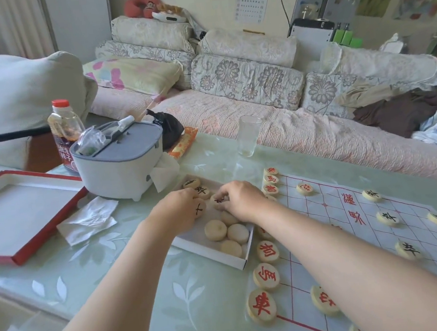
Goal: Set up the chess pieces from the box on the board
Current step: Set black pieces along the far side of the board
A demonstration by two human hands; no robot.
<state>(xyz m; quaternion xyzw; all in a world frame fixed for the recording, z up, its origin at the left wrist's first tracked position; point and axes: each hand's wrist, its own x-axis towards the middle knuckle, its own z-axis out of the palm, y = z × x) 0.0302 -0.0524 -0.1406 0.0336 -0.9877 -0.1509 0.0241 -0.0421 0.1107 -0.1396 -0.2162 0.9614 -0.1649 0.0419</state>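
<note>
Both my hands are down in the shallow white cardboard box (236, 262), at its far end. My right hand (238, 198) has its fingers curled, and thumb and fingertips pinch a round, pale wooden black-marked disc (218, 201) by its rim. My left hand (179, 208) is bent over a second disc with a black stroke (199, 209). Its fingertips are hidden under the back of the hand, so I cannot tell whether they grip that disc or only rest on it.

More pale wooden discs lie face-down (215, 229) in the near end of the box, and two face-up ones (191, 183) sit at the far corner. Just right of the box lies the thin paper board with red grid lines (350, 233). A line of red-lettered discs (267, 251) runs along the board edge nearest the box. Black-lettered discs (387, 218) stand well to the right of the box.

These pieces look light, stiff and smooth. I judge the rim the best hold, thumb against two fingers, since the flat faces give nothing to catch. The blank ones will need turning over to read. The paper sheet looks flimsy, so a piece dragged over it might shift it; I would set each one straight down.
</note>
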